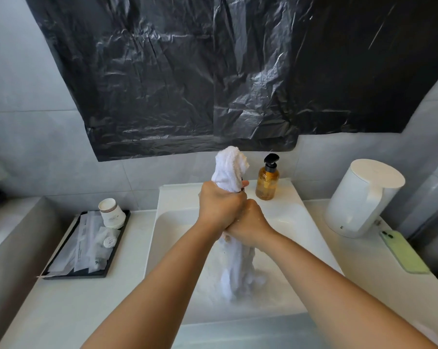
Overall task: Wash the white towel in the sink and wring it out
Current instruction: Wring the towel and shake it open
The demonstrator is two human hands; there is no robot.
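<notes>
We hold the wet white terry towel point(230, 172) upright over the white rectangular ceramic sink point(288, 215), its lower end trailing into the basin so the water drains there. Our left hand point(219, 206) and right hand point(249, 226) sit stacked, fingers curled tight round its middle, apparently to wring it.
</notes>
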